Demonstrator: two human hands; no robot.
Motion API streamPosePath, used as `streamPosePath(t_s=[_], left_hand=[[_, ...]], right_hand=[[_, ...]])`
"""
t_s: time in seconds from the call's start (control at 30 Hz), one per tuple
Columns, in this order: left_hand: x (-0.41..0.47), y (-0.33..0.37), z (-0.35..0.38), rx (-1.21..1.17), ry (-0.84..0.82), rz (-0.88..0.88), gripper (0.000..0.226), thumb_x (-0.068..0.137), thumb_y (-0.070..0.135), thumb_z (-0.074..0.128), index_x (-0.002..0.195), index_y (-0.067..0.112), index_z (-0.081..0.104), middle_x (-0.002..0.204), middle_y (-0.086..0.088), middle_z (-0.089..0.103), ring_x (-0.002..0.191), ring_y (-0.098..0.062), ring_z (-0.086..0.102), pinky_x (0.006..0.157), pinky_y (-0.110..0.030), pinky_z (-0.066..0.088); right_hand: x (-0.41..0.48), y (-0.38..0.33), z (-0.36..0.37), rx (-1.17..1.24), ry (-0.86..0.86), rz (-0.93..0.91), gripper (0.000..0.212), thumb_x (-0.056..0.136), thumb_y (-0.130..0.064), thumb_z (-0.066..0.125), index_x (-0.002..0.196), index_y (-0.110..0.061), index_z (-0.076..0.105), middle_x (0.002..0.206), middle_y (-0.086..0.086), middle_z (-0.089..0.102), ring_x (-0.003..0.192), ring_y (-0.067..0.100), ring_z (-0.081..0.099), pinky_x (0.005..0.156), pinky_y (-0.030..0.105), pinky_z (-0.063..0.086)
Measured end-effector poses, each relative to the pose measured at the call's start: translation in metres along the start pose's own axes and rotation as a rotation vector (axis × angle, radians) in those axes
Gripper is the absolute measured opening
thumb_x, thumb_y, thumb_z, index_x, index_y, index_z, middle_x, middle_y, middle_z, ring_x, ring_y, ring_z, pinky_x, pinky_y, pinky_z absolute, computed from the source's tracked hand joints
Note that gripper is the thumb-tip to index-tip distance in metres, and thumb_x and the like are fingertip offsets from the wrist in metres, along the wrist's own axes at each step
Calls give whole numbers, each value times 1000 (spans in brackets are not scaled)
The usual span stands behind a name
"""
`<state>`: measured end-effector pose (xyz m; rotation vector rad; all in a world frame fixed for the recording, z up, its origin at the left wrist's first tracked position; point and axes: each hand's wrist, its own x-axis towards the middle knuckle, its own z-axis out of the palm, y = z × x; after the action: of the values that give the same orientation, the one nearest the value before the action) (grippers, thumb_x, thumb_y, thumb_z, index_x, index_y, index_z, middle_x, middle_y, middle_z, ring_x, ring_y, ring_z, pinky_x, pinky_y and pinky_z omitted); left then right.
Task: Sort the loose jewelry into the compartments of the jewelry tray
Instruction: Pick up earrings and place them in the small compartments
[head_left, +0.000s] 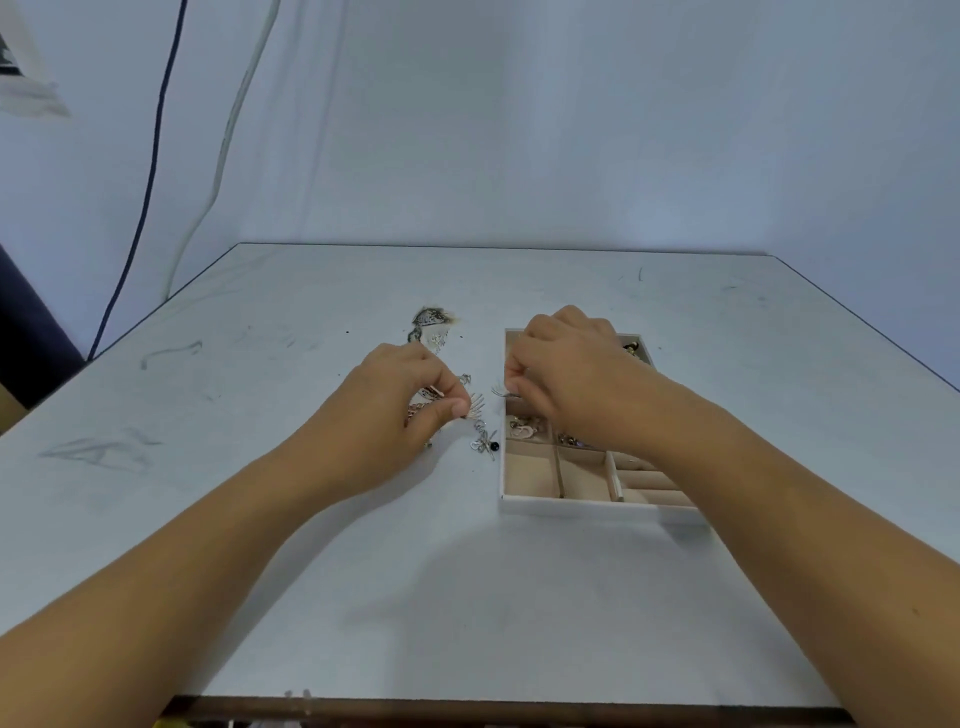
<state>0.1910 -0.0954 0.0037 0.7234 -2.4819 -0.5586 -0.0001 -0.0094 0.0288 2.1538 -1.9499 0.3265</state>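
I see a pale wall with two cables (156, 156) hanging at the left, and in front of it a white table (311, 545) with scratches. The jewelry tray (582, 504) stands on its right half, with small pieces in the middle compartments; the near ones look empty. The right hand (566, 374) hovers over the tray's left side, fingers curled together on a thin fan-shaped piece (500, 389) at the rim. The left hand (405, 405) pinches a gold leaf-shaped piece (475, 406) just left of the tray. Loose jewelry (485, 441) lies near it.
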Motion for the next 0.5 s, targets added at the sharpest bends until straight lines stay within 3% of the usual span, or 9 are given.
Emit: streamPosePath(t_s=[0.13,0.23,0.37,0.5], left_hand=[[1,12,6,20,3,98,7,88,33,61,84,39,61,94,19,57,98,-4,46,83,-10,32],[2,19,13,19,-3,163,4,89,34,60,86,37,63,94,17,58,98,-5,47,85,-16,35],[3,25,23,15,-26,209,4,89,36,60,89,36,64,94,16,58,97,-8,48,84,-19,38],[4,30,32,-16,-63,218,15,86,42,57,90,31,67,94,14,60,99,-6,48,85,-17,37]], right_hand=[[-20,8,-5,-54,67,-1,21,95,-29,45,102,-17,61,106,0,55,106,23,44,90,36,32],[-34,17,0,-89,152,-30,18,90,-27,51,87,-15,63,91,1,60,91,26,53,80,39,39],[-53,23,6,43,264,-9,24,85,-33,46,77,-17,61,79,-3,59,81,20,54,74,28,35],[-63,31,5,219,299,3,24,84,-36,50,78,-16,63,81,-6,59,82,11,48,75,33,43]])
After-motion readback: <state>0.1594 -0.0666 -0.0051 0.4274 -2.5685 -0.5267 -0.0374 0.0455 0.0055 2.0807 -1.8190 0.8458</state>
